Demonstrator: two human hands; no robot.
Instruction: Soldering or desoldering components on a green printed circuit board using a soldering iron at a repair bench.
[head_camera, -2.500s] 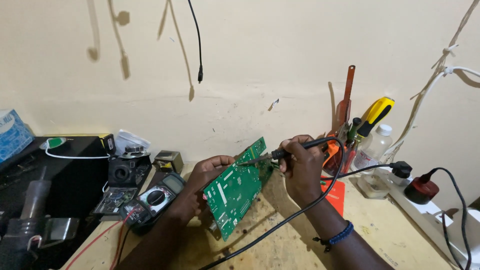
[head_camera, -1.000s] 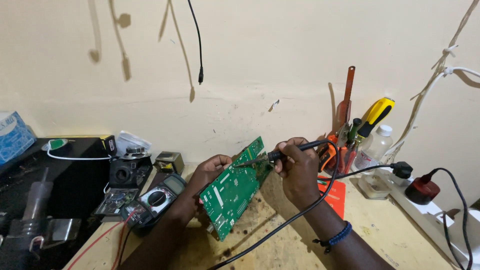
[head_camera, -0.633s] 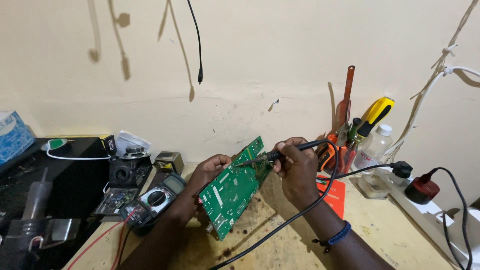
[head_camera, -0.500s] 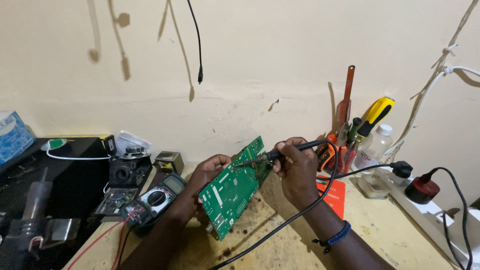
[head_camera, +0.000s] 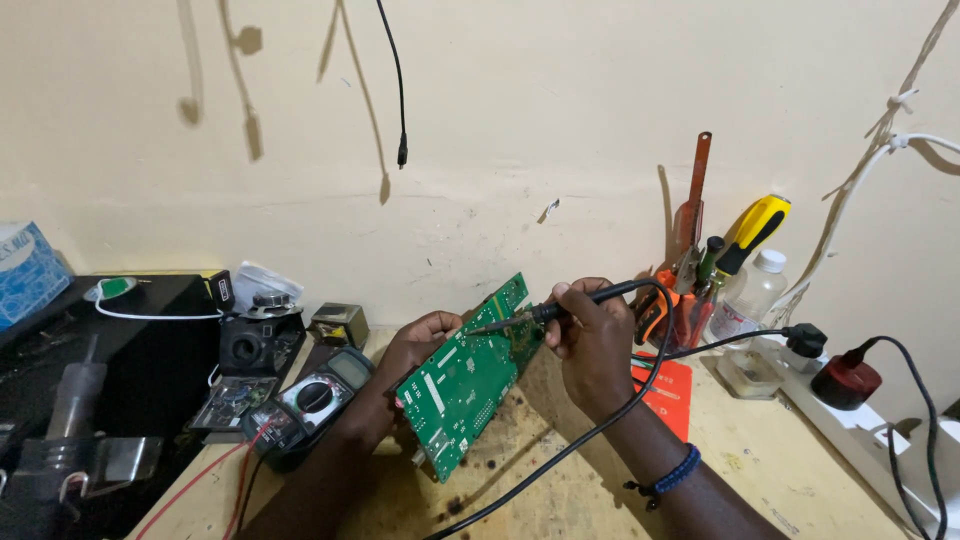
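Left hand grips the green circuit board from behind, tilted on edge above the wooden bench. Right hand is closed around a soldering iron, tip touching the board's upper edge; a multimeter lies just left.

Green circuit board: rectangular, populated with small components and white markings, held tilted on edge above the wooden bench, long axis running from 7 o'clock up to 1 o'clock, printed face toward the camera. Soldering iron: black handle, slim metal tip pointing toward 9 o'clock, tip resting on the board's upper end. Its black cord trails off toward 7 o'clock across the bench.
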